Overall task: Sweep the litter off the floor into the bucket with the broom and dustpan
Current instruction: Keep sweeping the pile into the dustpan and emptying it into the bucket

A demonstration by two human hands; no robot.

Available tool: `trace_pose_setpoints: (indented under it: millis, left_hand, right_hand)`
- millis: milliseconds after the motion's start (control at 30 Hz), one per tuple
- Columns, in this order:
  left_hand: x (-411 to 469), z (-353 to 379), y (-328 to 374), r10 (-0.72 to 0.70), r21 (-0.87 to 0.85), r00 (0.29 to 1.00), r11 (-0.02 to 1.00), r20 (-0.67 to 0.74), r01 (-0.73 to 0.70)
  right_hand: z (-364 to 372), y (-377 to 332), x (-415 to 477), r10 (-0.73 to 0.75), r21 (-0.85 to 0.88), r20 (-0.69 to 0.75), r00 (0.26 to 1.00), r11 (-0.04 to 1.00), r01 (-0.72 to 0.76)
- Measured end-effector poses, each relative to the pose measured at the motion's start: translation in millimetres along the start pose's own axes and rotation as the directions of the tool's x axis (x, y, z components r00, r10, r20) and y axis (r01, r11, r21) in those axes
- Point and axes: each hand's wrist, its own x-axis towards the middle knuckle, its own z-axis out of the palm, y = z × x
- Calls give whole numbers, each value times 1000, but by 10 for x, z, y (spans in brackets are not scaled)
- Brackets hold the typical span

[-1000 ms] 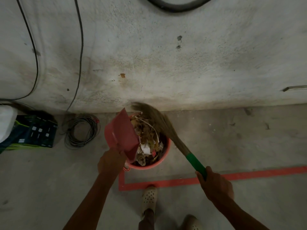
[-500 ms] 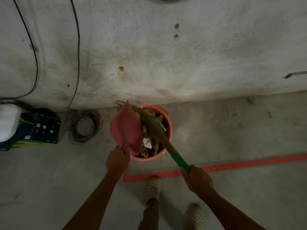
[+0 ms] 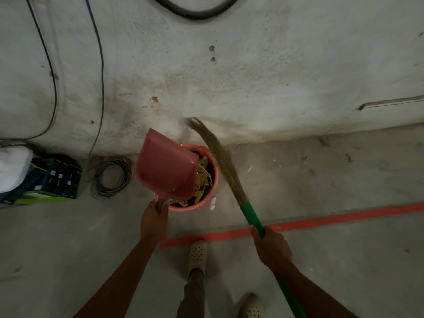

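A red bucket (image 3: 206,201) stands on the floor by the wall, full of yellow and white litter (image 3: 202,180). My left hand (image 3: 154,218) grips the handle of a pink dustpan (image 3: 166,167), which is tilted over the bucket's left side and hides part of it. My right hand (image 3: 270,245) grips the green handle of a straw broom (image 3: 221,157); its bristles reach up to the right of the bucket, off the litter. One white scrap (image 3: 213,203) lies on the floor against the bucket's right side.
A coil of grey cable (image 3: 111,177), a dark green box (image 3: 54,180) and a white bag (image 3: 12,167) sit to the left along the wall. Red tape (image 3: 321,222) runs across the floor. My feet in pale clogs (image 3: 197,254) stand just behind the tape.
The broom has swung out of the bucket to its right side. The dustpan has tipped further over the bucket's left half.
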Motion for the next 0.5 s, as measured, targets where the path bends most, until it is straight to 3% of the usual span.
trace_pose_setpoints:
  millis: [233,367,500]
  left_hand:
    - [-541,179,-296,8,-154,1000,988,20,-5]
    - [-647,323,-606,35,-206,997,978,74,-19]
    - [-578,504,-950,50,-226,996,974,77,-31]
  right_hand:
    - [170,570,-355,99,123,64,993,987,-106]
    - [598,869,-365,257,119,148,955,954,-275]
    - [1079,998,-358,309,69,218,926,941,-331]
